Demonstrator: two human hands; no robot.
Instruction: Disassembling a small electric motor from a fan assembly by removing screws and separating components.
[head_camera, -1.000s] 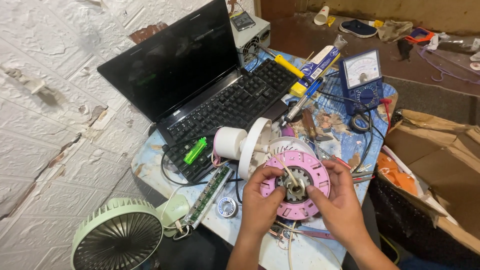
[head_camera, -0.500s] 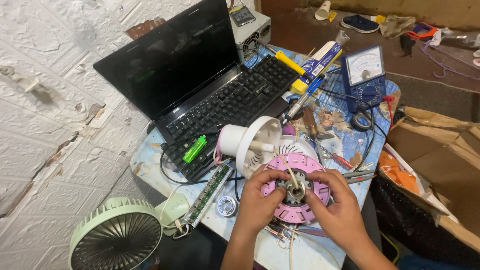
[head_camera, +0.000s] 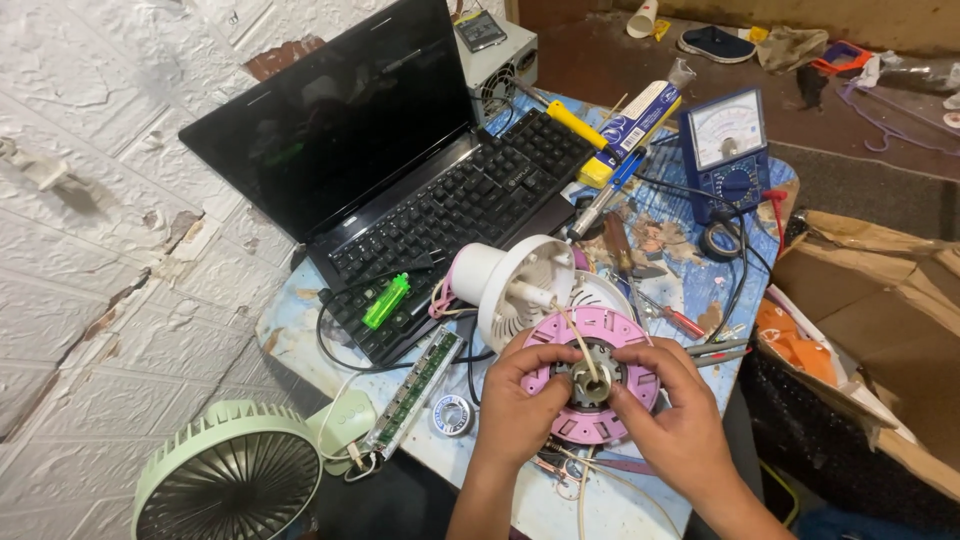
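Note:
Both my hands hold a round pink fan part (head_camera: 612, 335) with a dark metal motor core (head_camera: 592, 375) at its centre. My left hand (head_camera: 522, 400) grips its left side, fingers at the core. On the right side my right hand (head_camera: 668, 412) pinches the core too. A pale wire runs up from the core to a white fan motor housing (head_camera: 512, 285) lying just behind the pink part. Thin wires trail out under my hands.
An open black laptop (head_camera: 400, 180) with a green lighter (head_camera: 386, 300) on it fills the table's left. A blue analogue multimeter (head_camera: 726, 150), screwdrivers, solder roll (head_camera: 452, 414) and circuit board (head_camera: 412, 392) lie around. A green fan (head_camera: 232, 480) stands at lower left, cardboard box (head_camera: 880, 300) at right.
My hands and the pink part have shifted slightly down and right. My fingers have closed in on the central core. The white housing is more exposed.

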